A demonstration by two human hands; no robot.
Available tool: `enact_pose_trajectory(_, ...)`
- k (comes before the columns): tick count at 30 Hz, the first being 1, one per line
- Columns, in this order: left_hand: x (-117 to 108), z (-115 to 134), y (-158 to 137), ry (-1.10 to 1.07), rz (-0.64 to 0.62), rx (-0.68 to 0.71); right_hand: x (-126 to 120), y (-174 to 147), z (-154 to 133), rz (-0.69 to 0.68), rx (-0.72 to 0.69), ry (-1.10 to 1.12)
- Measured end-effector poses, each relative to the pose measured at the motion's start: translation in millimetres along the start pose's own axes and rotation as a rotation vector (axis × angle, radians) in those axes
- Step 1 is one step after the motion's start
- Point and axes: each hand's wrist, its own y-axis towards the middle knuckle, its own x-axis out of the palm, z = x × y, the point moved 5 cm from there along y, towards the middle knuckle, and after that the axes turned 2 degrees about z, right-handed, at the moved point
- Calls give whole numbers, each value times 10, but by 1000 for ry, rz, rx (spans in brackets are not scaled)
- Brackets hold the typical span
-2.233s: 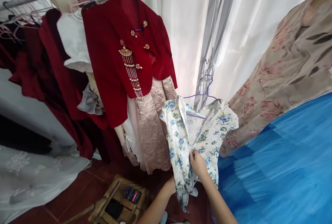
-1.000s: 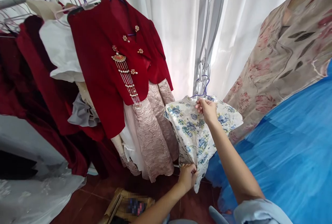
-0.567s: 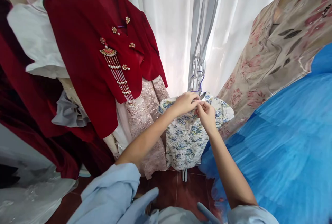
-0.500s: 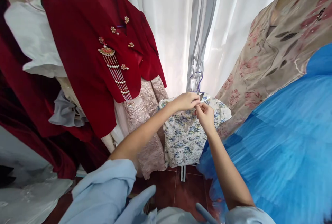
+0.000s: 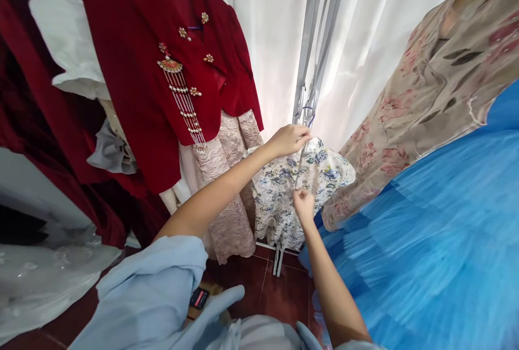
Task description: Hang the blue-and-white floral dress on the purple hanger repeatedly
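A short-sleeved white blouse with a blue floral print hangs on a purple hanger, in front of a grey metal stand. My left hand is closed at the top of the blouse by the neckline, pinching its edge. Lower down the middle, my right hand is closed on the fabric at the bottom of a thin dark line that runs down between the two hands. Whether that line is a zipper or an open edge I cannot tell. What exactly the right fingertips pinch is hidden.
On the left hang a dark red jacket with a beaded tassel and a pink textured skirt. To the right are a beige floral dress and a blue tulle gown. White curtain covers the back, above dark red floor tiles.
My right hand has moved down the front of the blouse, away from the left hand, which stays by the neckline. The blouse fabric has been drawn taut between them, and the view has shifted slightly.
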Motion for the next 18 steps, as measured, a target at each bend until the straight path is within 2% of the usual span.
enact_pose_trajectory(3, 36, -101, -116, -102, -45, -75, -1, -574, 556, -37, 77, -80)
enact_pose_trajectory(6, 36, -342, -265, -341, -10, -250, -16, -1020, 998, -104, 128, -97)
enact_pose_trajectory(8, -95, -633, -374, -525, 143, -393, -2, -1139, 1172, -155, 138, -76)
enact_pose_trajectory(10, -319, -1013, -547, -740, 396, -535, 31, -1148, 1267, -198, 146, -19)
enact_pose_trajectory(13, -566, -1575, -990, -1090, 762, -738, 105, -1108, 1318, -236, 172, 105)
enact_pose_trajectory(15, -540, -1808, -1358, -1256, 884, -873, 175, -1115, 1302, -249, 185, 156)
enact_pose_trajectory(16, -458, -1862, -1543, -1313, 907, -947, 221, -1129, 1271, -257, 184, 175)
enact_pose_trajectory(18, -166, -1833, -1862, -1387, 877, -1083, 329, -1155, 1155, -262, 152, 206)
